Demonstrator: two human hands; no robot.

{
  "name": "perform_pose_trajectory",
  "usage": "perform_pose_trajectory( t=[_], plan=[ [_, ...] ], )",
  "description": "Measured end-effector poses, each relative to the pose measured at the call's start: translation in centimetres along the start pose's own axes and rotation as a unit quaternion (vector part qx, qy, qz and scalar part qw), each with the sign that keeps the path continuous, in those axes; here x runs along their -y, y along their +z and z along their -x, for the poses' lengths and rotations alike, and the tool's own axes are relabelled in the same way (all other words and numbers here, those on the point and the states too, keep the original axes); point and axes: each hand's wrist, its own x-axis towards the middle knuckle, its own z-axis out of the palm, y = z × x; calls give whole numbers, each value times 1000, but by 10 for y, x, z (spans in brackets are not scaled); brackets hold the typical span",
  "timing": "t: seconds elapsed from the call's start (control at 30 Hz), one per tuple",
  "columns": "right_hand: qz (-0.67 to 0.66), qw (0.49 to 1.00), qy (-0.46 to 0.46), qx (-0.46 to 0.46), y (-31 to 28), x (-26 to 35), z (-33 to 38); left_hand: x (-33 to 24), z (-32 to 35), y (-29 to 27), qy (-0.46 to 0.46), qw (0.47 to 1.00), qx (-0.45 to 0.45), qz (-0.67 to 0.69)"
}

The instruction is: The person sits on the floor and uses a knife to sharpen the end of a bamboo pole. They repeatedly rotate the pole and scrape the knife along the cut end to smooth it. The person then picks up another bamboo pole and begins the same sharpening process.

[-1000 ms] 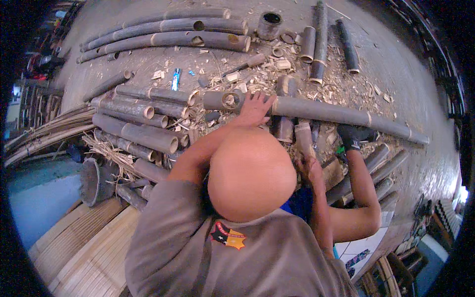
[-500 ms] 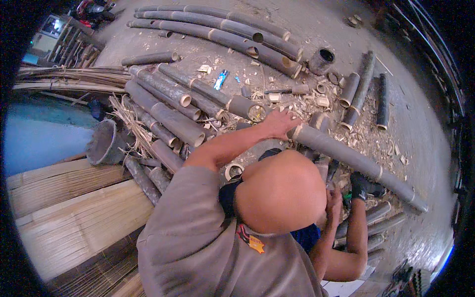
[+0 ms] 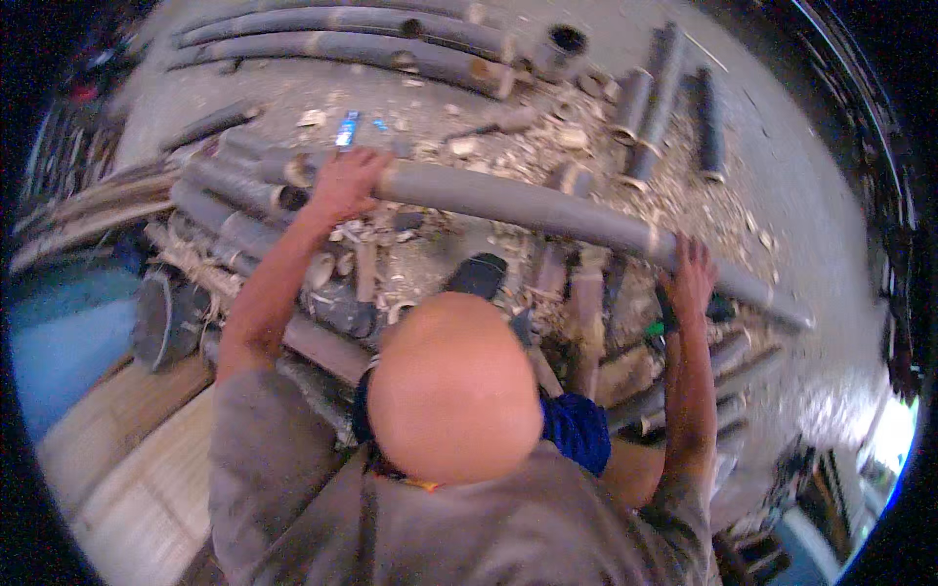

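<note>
Now, with the left hand (image 3: 344, 183) curled over one end of the long grey bamboo pole (image 3: 547, 210) and the right hand (image 3: 690, 278) clasping it further along, above the chip-strewn ground (image 3: 782, 186), both should move evenly, keeping it level

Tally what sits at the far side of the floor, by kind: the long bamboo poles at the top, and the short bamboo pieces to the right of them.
Long bamboo poles lying side by side at the top: 2
Short bamboo pieces to their right: 3
Short hollow stub standing on end: 1
Total: 6
</note>
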Motion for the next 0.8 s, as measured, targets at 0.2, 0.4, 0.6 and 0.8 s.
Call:
perform_pose_trajectory(
  t=[0.2,0.4,0.6,0.8],
  plan=[
    [20,996,-86,4,29,-1,-48,27,-29,32,-23,999,-15,-20],
    [-50,988,-144,31,10,30,-48,68,-52,26,-36,998,-13,-47],
    [-88,986,-137,-33,19,23,-42,59,-58,19,-52,997,-7,-48],
    [-90,985,-149,9,27,27,-44,70,-53,30,-55,997,4,-49]
  ],
)
